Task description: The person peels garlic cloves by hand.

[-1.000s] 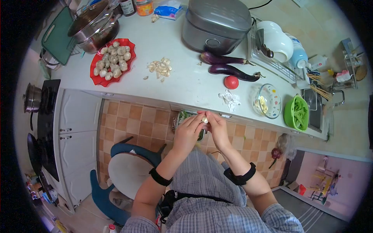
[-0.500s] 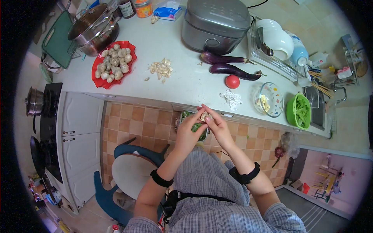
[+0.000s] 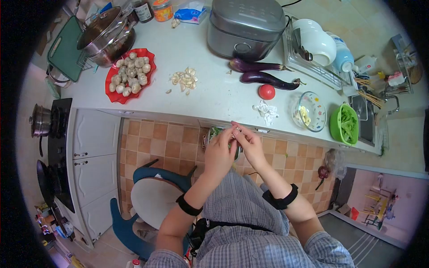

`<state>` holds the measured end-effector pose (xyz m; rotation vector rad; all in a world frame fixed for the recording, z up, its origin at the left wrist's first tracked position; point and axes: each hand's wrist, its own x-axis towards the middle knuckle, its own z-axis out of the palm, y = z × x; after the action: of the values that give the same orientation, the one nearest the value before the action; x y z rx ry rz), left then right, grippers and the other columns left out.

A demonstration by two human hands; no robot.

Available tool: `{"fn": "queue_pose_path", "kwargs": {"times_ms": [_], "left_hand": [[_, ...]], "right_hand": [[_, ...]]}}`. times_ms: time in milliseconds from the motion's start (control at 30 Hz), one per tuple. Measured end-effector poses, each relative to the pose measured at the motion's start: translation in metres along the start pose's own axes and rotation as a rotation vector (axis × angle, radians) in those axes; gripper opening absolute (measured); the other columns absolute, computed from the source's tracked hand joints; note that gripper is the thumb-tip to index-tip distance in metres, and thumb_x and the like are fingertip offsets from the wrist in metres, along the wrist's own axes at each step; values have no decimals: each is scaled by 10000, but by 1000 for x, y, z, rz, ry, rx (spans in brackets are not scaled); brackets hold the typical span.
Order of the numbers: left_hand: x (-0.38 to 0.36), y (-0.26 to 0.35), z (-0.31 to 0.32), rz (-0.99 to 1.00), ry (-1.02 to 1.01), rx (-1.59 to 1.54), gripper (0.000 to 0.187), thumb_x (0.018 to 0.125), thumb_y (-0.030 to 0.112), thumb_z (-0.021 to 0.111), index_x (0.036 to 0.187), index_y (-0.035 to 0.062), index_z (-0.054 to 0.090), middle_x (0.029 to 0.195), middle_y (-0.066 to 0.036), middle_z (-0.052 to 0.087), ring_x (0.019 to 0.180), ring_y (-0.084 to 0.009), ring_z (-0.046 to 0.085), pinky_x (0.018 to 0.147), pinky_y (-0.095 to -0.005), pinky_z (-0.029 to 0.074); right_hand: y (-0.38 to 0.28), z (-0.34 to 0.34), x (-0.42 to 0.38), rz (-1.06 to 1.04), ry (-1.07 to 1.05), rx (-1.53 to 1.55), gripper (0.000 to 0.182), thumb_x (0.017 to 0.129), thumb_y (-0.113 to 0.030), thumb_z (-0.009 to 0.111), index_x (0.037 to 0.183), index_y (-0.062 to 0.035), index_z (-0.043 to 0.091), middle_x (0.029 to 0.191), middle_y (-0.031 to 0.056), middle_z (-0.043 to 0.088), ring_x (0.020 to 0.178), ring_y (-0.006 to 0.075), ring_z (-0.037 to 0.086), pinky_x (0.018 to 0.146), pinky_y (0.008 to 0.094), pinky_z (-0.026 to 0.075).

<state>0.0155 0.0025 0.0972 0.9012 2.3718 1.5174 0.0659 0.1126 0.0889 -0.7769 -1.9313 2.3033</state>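
My left hand (image 3: 219,154) and my right hand (image 3: 251,149) meet at the fingertips just off the counter's front edge. Both are closed around a small pale piece of garlic (image 3: 236,130), mostly hidden by the fingers. Below them, a container with green leaves (image 3: 214,132) is partly covered. On the counter (image 3: 196,53), loose garlic cloves (image 3: 185,79) lie beside a red plate (image 3: 152,73) of whole garlic bulbs (image 3: 132,71). White peelings (image 3: 267,111) lie near a glass bowl (image 3: 318,117) holding peeled cloves (image 3: 304,115).
Two eggplants (image 3: 270,81) and a tomato (image 3: 267,92) lie before a rice cooker (image 3: 246,29). A green basket (image 3: 344,125) of greens is by the sink (image 3: 367,129). A steel pot (image 3: 107,42) stands back left; a stool (image 3: 156,203) is below.
My fingers have closed more tightly over the garlic, which shows less now. My left hand has turned so its back shows more. The view has shifted slightly.
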Motion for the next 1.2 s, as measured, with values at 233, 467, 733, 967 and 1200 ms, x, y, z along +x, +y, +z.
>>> {"fn": "queue_pose_path", "kwargs": {"times_ms": [233, 467, 733, 967, 1200], "left_hand": [[7, -4, -1, 32, 204, -45, 271, 697, 74, 617, 962, 52, 563, 871, -74, 577, 784, -240, 560, 680, -303, 440], [1, -6, -4, -112, 148, -55, 203, 675, 72, 632, 869, 45, 580, 815, -64, 562, 733, -222, 564, 641, -307, 444], [1, -6, -2, -69, 186, -19, 175, 684, 78, 624, 848, 44, 572, 819, -59, 548, 748, -227, 552, 645, -302, 435], [7, 2, -1, -57, 229, -23, 183, 665, 28, 649, 841, 20, 599, 812, -67, 567, 700, -193, 556, 613, -267, 435], [10, -1, -5, -39, 240, -88, 231, 656, 45, 654, 880, 33, 597, 831, -70, 564, 734, -204, 569, 642, -274, 445]], "right_hand": [[-1, 7, 5, -82, 9, 163, 314, 858, -177, 492, 1113, 5, 506, 843, 32, 592, 732, 52, 517, 654, 188, 429], [11, 4, 11, -53, 48, -41, 271, 829, -191, 542, 1001, 15, 578, 816, 6, 599, 679, 40, 496, 627, 180, 416], [2, 13, 9, -53, 78, 20, 241, 823, -184, 550, 951, 15, 593, 740, -7, 583, 601, 38, 450, 567, 175, 382], [-12, 22, 8, -78, 219, 167, 245, 860, -189, 483, 872, 26, 599, 708, 11, 576, 614, 50, 468, 547, 173, 375], [-6, 11, 16, -23, 133, 161, 297, 889, -220, 417, 944, 26, 573, 820, 48, 601, 698, 84, 546, 594, 195, 433]]}}
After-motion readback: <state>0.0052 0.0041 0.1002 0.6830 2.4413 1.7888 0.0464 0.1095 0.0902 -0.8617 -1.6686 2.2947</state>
